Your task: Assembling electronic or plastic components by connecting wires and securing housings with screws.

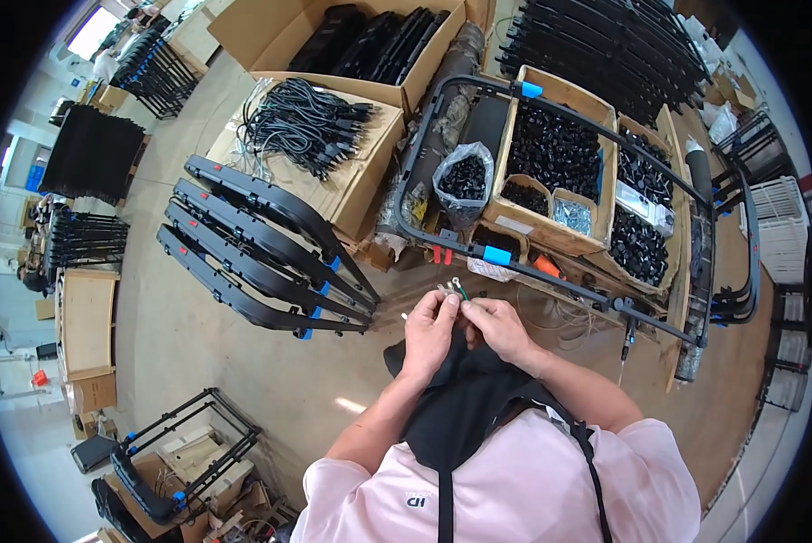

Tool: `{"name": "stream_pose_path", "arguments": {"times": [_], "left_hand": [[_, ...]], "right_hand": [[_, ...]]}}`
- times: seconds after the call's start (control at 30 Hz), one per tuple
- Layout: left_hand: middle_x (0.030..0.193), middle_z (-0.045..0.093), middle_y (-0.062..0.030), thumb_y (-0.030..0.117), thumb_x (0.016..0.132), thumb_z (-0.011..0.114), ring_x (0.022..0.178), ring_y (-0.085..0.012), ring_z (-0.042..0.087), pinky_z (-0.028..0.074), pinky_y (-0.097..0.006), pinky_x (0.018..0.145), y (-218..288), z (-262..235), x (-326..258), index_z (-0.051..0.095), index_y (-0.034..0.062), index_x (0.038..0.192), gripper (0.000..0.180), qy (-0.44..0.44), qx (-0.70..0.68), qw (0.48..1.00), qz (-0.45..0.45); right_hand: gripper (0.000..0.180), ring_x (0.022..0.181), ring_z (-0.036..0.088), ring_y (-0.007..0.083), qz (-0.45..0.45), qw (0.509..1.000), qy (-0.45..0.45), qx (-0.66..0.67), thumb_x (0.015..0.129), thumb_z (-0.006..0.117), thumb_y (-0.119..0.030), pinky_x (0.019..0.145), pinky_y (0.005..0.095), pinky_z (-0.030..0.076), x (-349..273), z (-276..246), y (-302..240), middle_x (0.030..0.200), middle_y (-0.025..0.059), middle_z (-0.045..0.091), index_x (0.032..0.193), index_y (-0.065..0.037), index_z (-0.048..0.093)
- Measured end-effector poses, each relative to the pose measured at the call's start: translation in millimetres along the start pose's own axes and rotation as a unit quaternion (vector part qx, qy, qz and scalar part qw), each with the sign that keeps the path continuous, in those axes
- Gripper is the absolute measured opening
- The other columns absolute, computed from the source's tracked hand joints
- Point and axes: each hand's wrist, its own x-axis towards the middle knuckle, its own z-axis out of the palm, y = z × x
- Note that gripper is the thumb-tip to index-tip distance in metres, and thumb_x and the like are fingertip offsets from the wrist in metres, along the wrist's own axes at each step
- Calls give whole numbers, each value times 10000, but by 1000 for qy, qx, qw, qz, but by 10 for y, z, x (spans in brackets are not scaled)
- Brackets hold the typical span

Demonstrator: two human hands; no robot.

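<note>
In front of my chest my two hands meet, fingertips pinched together. Between them a short green wire [463, 292] with a pale, ring-shaped metal end [456, 281] sticks up. My right hand [501, 328] pinches the wire. My left hand [431, 329] is closed beside it on something small, mostly hidden by the fingers. A small white tip [405, 316] pokes out past the left fingers. A black apron [455, 407] hangs below my hands. Just beyond them lies a black tubular frame [564, 288] with blue wraps.
Several black curved frames [243, 244] stand at left. Behind them a bundle of black cables [306, 122] lies on a carton [370, 172]. Wooden bins [560, 237] of black parts and a plastic bag [463, 181] stand ahead. A thin tool [627, 335] hangs at right.
</note>
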Motion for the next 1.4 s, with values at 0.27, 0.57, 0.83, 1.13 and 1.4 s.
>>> {"name": "stream_pose_path", "arguments": {"times": [0.27, 0.57, 0.83, 1.13, 1.4], "left_hand": [[869, 696, -17, 204, 1088, 602, 757, -71, 615, 523, -249, 699, -370, -294, 327, 664, 14, 1033, 208, 18, 95, 994, 46], [886, 695, -26, 238, 1113, 549, 692, -107, 615, 518, -274, 568, -505, -536, 1189, 638, 48, 1090, 211, -21, -113, 980, -166], [861, 677, -7, 215, 1120, 537, 753, -101, 622, 518, -265, 696, -676, -592, 1429, 684, 55, 1169, 223, -121, -70, 977, -162], [836, 680, -15, 226, 1122, 531, 769, -107, 625, 515, -267, 708, -457, -782, 1616, 705, 42, 1129, 253, -210, -38, 951, -223], [858, 689, 21, 259, 1107, 573, 783, -90, 640, 495, -252, 715, -577, -811, 1617, 723, 80, 1108, 233, -158, -56, 964, -206]], "right_hand": [[278, 802, 672, 174, 195, 954, 84, 211, 1022, 595, -226, 623, 347, 560, 457, 312, 274, 1031, 69, 630, 1239, -53, 596], [435, 803, 621, 137, 52, 995, 42, 69, 1120, 487, -378, 752, 317, 495, 932, 356, 797, 843, 39, 684, 1039, -9, 702], [461, 757, 610, 144, 44, 989, 128, 61, 1110, 499, -382, 729, 328, 486, 1039, 401, 962, 799, 44, 670, 974, 5, 708], [435, 779, 595, 144, 36, 993, 101, 44, 1115, 493, -348, 761, 318, 480, 974, 432, 742, 794, 44, 654, 984, 9, 705], [409, 800, 605, 145, 42, 994, 83, 57, 1113, 500, -331, 783, 319, 485, 1016, 425, 675, 813, 50, 679, 1003, 4, 706]]}}
